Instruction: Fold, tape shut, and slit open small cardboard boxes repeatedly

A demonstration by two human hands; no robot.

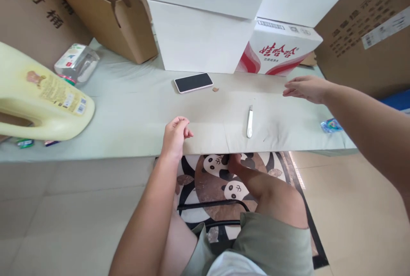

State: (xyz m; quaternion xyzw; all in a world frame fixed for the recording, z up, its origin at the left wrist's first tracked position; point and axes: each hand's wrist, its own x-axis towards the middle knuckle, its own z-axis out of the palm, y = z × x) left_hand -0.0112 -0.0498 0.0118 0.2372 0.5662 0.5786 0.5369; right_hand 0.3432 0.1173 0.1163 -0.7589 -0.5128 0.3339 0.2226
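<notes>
My left hand (176,137) is over the front part of the cloth-covered table (134,109), its fingers loosely curled in with nothing showing in them. Off to the right, my right hand (307,89) is held above the cloth in front of a white and red carton (277,52). Its fingers stretch out to the left and hold nothing. Between the hands lies a white utility knife (250,121), its tip pointing away from me. A phone (194,83) with a dark screen rests farther back, beside a small brown scrap (215,89). Neither hand touches these things.
White boxes (198,37) stand along the back. An open cardboard box (96,7), a clear plastic container (77,62) and a large yellow jug (41,92) are on the left. A blue plastic packet (331,125) lies under my right forearm. A panda-patterned mat (208,186) covers the floor below.
</notes>
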